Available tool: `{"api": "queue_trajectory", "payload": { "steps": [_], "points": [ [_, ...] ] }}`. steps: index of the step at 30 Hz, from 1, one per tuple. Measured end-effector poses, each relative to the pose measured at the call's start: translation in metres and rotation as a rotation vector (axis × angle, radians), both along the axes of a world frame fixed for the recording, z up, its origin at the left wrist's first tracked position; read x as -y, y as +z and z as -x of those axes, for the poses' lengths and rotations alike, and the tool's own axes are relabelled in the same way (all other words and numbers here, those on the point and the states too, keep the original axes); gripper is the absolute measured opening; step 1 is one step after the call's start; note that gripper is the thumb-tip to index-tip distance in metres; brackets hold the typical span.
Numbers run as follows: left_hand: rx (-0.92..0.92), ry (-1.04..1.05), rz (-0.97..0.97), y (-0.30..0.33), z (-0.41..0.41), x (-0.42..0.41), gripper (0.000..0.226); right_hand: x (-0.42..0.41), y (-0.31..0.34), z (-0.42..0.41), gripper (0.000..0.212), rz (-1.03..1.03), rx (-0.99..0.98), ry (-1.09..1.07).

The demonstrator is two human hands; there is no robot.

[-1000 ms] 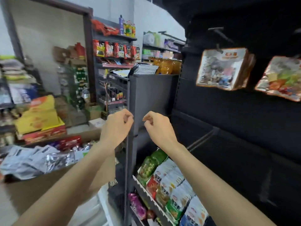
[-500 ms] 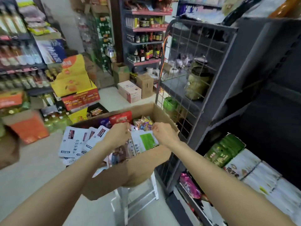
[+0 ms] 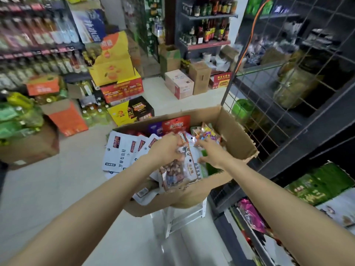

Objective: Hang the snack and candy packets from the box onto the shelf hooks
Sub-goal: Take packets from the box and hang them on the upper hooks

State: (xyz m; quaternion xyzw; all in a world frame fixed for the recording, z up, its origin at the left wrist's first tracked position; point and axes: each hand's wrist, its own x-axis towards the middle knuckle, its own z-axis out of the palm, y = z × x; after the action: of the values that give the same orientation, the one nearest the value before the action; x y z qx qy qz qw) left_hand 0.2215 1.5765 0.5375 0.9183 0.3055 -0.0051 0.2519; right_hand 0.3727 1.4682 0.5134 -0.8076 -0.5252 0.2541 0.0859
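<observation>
Left hand (image 3: 167, 148) pinches the nut packet's (image 3: 179, 173) top, its long axis hanging toward the wrist; right hand (image 3: 212, 152), fingers spread, touches it inside the box (image 3: 236, 131).

Even, fairly bright indoor light fills the shop, with a soft sheen on the pale floor (image 3: 57, 189) and no hard shadows. Motion blur smears the bottle shelves (image 3: 28, 45) at left. The wide lens bends the wire rack (image 3: 269, 73). Packet print in the box (image 3: 236, 131) is perhaps too soft to read.
</observation>
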Motion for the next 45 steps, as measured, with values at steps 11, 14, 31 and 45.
{"api": "queue_trajectory", "payload": {
  "steps": [11, 14, 31, 45],
  "points": [
    [0.405, 0.165, -0.22, 0.07, -0.001, -0.006, 0.058, 0.017, 0.07, -0.022, 0.025, -0.557, -0.14, -0.337],
    [0.392, 0.122, -0.341, 0.096, -0.01, 0.002, 0.045, 0.033, 0.105, -0.022, 0.015, -0.695, -0.1, -0.453],
    [0.691, -0.126, -0.168, 0.227, -0.09, 0.251, 0.063, 0.3, 0.249, 0.018, 0.02, -1.09, 0.354, -0.801],
    [1.022, -0.504, 0.145, 0.302, -0.066, 0.57, 0.038, 0.596, 0.307, 0.09, 0.03, -1.063, 0.434, -0.634]
  ]
}}
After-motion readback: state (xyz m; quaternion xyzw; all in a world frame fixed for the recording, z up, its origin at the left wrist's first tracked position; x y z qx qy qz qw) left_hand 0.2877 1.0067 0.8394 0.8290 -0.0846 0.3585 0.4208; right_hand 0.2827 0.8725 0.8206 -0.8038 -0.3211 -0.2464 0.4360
